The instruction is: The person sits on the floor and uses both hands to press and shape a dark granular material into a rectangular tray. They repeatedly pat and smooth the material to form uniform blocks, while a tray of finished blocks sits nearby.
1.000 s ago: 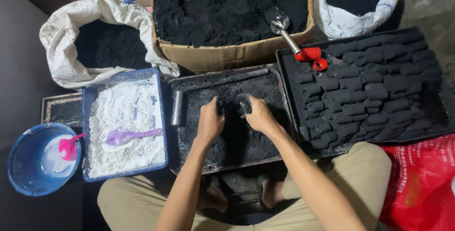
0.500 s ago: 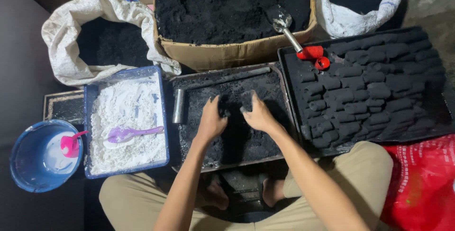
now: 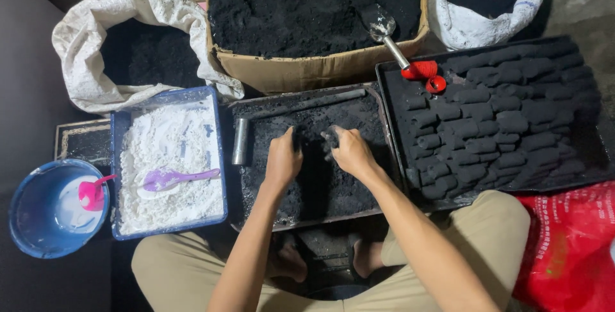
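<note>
Down in the middle tray [image 3: 378, 104], both hands are sunk into a bed of black powder [image 3: 320, 190]. The left hand [image 3: 282, 161] lies palm-down with its fingers [image 3: 287, 140] together and pressed into the heap; the right hand [image 3: 349, 152] sits just beside it, fingers curled round a small dark clump [image 3: 330, 138] of the stuff, though how tightly they close I cannot tell. The two hands are near each other but apart.

As for handling, the powder looks loose, fine and crumbly, probably a little damp since it holds in lumps. It should be light by the handful, soft, and quick to break up, so it is best gathered from underneath with cupped fingers and squeezed gently rather than pinched at an edge. It will blacken whatever touches it.

Just left of the hands, a short metal tube [image 3: 240, 141] lies at the tray's edge, and a long dark rod [image 3: 307, 102] rests along the far rim. A blue bin [image 3: 168, 229] of white powder with a purple spoon [image 3: 176, 177] stands to the left, and beyond it a blue bowl [image 3: 25, 213] with a pink scoop [image 3: 93, 193]. To the right, a black tray [image 3: 589, 177] carries rows of moulded dark blocks [image 3: 500, 120]. Ahead, a cardboard box [image 3: 320, 72] full of black powder holds a metal scoop [image 3: 384, 27] with a red handle, flanked by two white sacks [image 3: 83, 62].
</note>
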